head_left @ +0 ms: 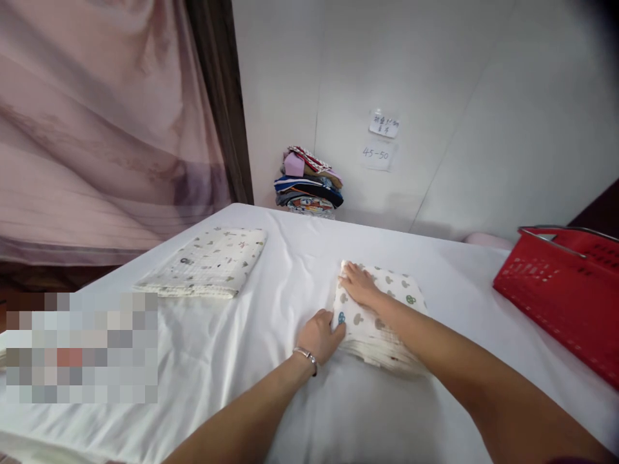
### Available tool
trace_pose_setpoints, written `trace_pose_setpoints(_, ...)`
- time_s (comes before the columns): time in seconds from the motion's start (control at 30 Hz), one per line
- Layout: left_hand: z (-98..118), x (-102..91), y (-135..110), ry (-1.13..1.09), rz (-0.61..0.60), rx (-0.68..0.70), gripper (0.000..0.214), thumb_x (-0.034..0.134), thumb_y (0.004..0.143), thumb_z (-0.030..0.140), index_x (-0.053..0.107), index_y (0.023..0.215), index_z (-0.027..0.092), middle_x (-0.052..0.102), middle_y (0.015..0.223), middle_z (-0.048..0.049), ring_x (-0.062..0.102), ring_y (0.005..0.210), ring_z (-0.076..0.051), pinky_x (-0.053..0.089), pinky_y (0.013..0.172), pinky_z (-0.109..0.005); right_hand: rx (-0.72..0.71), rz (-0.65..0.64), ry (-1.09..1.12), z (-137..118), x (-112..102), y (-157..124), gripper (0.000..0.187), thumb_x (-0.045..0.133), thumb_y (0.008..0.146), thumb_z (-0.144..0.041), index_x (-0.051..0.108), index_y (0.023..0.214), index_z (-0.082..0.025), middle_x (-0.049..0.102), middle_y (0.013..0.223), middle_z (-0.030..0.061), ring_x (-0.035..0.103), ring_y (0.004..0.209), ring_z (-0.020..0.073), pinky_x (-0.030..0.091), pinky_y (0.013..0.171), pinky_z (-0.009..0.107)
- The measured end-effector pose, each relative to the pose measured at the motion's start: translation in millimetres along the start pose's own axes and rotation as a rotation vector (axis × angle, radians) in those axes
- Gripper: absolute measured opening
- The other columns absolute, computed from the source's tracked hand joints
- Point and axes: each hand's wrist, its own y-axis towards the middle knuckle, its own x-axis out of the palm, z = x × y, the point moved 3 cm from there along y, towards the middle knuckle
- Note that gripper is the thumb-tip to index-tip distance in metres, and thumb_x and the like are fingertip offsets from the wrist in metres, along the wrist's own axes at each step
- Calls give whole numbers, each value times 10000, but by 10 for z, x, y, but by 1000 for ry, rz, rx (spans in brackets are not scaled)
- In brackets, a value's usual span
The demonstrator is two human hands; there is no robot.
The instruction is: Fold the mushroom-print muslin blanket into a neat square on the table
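A folded white muslin cloth (396, 283) with grey, blue and green mushroom shapes lies on the white-covered bed or table. My left hand (319, 336), with a bracelet at the wrist, is closed at the cloth's near left edge; its thumb reaches over the edge and some fingertips are hidden. On the cloth's far left corner my right hand (358, 285) lies flat, fingers stretched out. My right forearm crosses over the cloth and covers part of it. Left of my hands lies a second folded muslin cloth (213, 261) with small scattered prints, touched by neither hand.
A red plastic basket (556, 283) with a metal handle stands at the right. Beyond the far edge a pile of folded clothes (309, 183) rests against the wall, near paper notes (377, 154). A pink curtain (106, 129) hangs at left. A pixelated patch covers the lower left.
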Motion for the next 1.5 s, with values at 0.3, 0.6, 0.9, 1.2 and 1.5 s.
trace_pose_setpoints(0.3,-22,-14,54,-21,-3,1,255,466,783,368,408,603,196,466,601,23,471,582,-114,306,560,-235,-206,-134,182,-250,-116,-1409,428,429,863,-375,458,1276,-263,325,1423,31,258,1313,209,186,1081,379)
trace_pose_setpoints(0.6,0,-115,52,-61,-18,-86,363,504,766,428,481,1045,196,607,885,-25,587,769,-166,428,670,-258,347,481,591,904,-333,-2297,391,496,800,-356,539,1165,-221,461,1308,90,446,1175,238,435,899,396)
trace_pose_setpoints(0.9,696,-91,-58,160,109,516,233,510,806,251,558,1028,202,515,1189,-94,476,1106,-239,392,931,-383,520,274,1050,1024,-216,-2275,310,583,745,-387,542,963,-170,598,691,9,592,599,138,459,482,231)
trace_pose_setpoints(1.2,1327,421,-170,116,-159,733,414,596,750,269,510,1152,221,504,1200,-81,474,1089,-230,380,918,-380,458,218,827,1001,-260,-2170,256,580,726,-412,487,648,-187,461,468,-60,413,421,77,313,401,198)
trace_pose_setpoints(1.5,1328,458,15,-196,-301,356,331,516,741,257,566,1067,224,617,1031,-17,566,910,-163,432,831,-282,436,107,1245,863,-138,-2120,373,542,728,-533,446,610,-192,440,452,-66,374,356,64,234,346,199)
